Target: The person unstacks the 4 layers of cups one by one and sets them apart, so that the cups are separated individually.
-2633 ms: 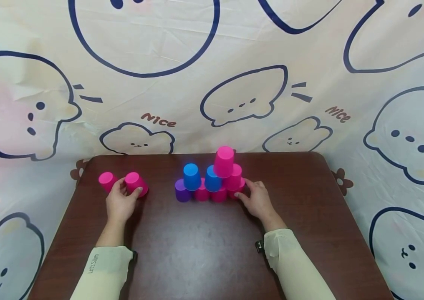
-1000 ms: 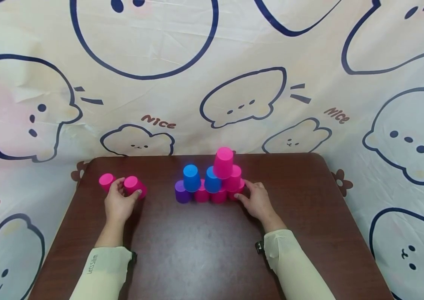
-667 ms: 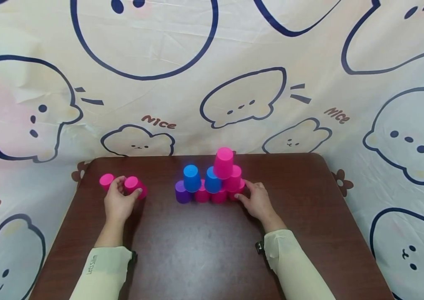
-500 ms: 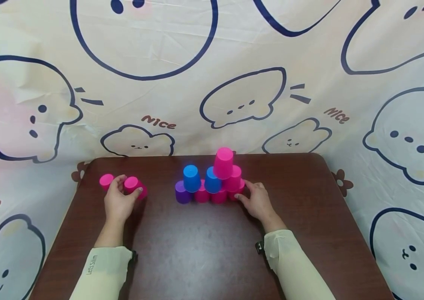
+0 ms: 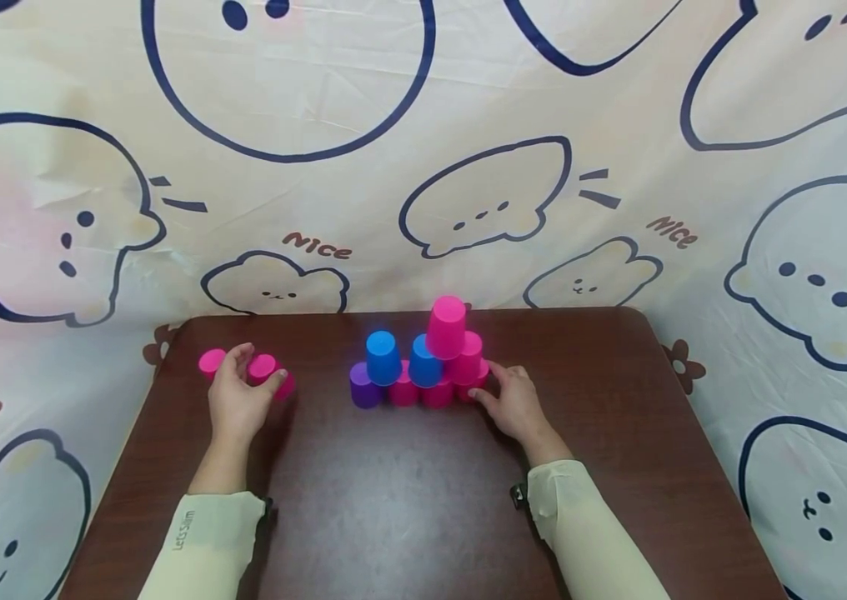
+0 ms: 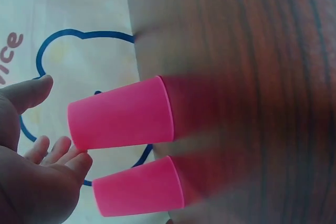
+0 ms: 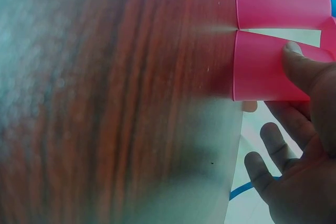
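My left hand is at the table's left, its fingers and thumb spread around an upside-down pink cup. In the left wrist view the thumb stands off that cup, and the fingertips are near its base. A second upside-down pink cup stands just left of it. My right hand pinches the pink cup at the right end of a stack's bottom row, the thumb on this pink cup and a finger behind. The stack also has a purple cup, blue cups and a top pink cup.
The cups stand toward the back of a dark brown wooden table. Behind and beside it hangs a pale cloth with cartoon outlines, close to the table's back edge.
The left hand shifted the nearer pink cup slightly left earlier; its fingers have since loosened and lifted from the cup. The right hand and the stack have stayed in place.
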Demonstrator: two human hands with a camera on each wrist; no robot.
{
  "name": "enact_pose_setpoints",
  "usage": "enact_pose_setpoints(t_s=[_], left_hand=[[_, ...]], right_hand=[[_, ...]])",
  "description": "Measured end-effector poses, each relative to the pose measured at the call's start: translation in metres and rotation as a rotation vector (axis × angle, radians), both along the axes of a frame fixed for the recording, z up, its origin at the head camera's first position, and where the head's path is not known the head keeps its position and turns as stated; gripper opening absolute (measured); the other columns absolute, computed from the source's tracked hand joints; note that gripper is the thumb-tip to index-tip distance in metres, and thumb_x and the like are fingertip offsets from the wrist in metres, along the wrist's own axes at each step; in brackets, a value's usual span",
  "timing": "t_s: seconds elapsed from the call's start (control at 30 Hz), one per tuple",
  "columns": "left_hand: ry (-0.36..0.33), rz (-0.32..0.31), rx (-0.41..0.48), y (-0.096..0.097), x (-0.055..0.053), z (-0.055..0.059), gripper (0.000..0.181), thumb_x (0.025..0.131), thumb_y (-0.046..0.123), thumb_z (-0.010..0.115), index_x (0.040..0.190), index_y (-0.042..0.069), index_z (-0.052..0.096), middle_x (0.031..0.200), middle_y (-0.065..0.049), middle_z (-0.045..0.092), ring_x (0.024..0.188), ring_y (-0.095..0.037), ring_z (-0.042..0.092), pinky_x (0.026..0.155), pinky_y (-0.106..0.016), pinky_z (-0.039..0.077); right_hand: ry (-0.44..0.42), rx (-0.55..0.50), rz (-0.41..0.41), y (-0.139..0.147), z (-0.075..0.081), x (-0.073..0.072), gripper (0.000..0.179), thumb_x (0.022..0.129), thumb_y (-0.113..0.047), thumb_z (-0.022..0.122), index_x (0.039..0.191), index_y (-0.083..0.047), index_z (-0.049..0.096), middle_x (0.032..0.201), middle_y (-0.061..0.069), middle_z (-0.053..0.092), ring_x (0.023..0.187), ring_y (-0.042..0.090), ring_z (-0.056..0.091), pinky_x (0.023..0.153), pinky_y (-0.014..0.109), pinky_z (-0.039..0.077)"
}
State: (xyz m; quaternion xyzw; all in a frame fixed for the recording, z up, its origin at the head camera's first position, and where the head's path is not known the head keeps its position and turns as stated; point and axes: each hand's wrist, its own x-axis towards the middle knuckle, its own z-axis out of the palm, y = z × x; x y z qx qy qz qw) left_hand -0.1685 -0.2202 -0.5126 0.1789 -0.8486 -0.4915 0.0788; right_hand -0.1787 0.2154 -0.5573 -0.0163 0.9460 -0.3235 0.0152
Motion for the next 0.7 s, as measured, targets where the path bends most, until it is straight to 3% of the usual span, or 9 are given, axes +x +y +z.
enact_pose_setpoints(t_s=[0.27, 0.7], left_hand=[[0.051, -0.01, 0.0, 0.008, 0.002, 0.013, 0.081, 0.089, 0.029, 0.085, 0.156, 0.016, 0.042, 0.16, -0.006, 0.046, 0.149, -0.024, 0.041, 0.116, -0.048, 0.041], [0.111, -0.055, -0.006, 0.028, 0.006, 0.035, 0.076, 0.088, 0.029, 0.086, 0.152, 0.015, 0.047, 0.155, -0.008, 0.051, 0.149, -0.026, 0.042, 0.117, -0.048, 0.039]], right_hand=[[0.0, -0.005, 0.002, 0.0, 0.001, 0.001, 0.068, 0.092, -0.039, 0.08, 0.151, -0.017, 0.055, 0.133, 0.009, 0.066, 0.117, 0.028, 0.051, 0.097, 0.05, 0.053], [0.035, 0.008, 0.024, 0.001, 0.0, 0.002, 0.067, 0.093, -0.039, 0.079, 0.15, -0.014, 0.055, 0.134, 0.01, 0.067, 0.116, 0.028, 0.052, 0.098, 0.049, 0.052]])
